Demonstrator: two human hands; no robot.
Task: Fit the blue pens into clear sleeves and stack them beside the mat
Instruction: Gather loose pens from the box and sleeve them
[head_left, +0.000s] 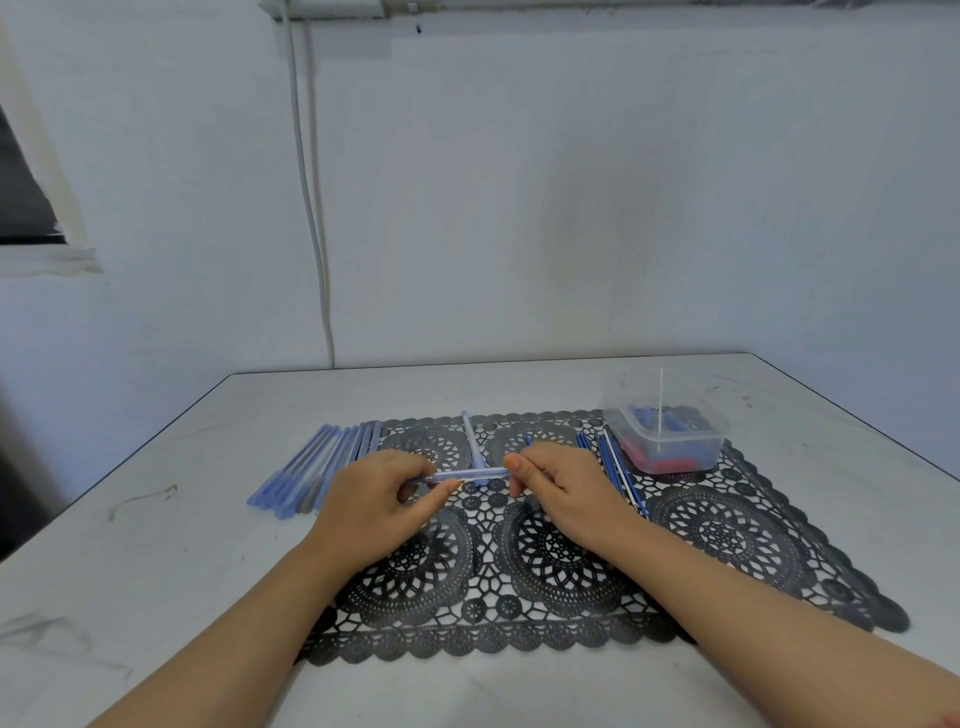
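The worktop (156, 571) is pale grey-white and scuffed, with dark scratch marks near its left edge and toward its far right corner. It stands against a plain pale wall (571, 208). A pale cable (311, 208) runs down the wall to the worktop's far edge, and part of a dark window (26, 197) shows at the left.

A black lace mat (727, 530) lies across the middle of the worktop. On its far right corner sits a clear plastic container (623, 415), with blue pieces (670, 420) on top and red pieces (670, 461) beneath; what they are is too blurred to tell.

Just beside the container, thin blue rods (615, 467) lie on the mat, pointing toward the far edge. A single pale pen (471, 447) lies on the mat's far middle, pointing the same way. A row of sleeved pens (311, 470) lies on the bare worktop, touching the mat's left edge.

Both hands are over the middle of the mat. The left hand (374, 493) and the right hand (561, 488) each pinch one end of a blue pen in a clear sleeve (470, 474) between thumb and curled fingers. They hold it level, across the single pale pen and parallel to the worktop's far edge.
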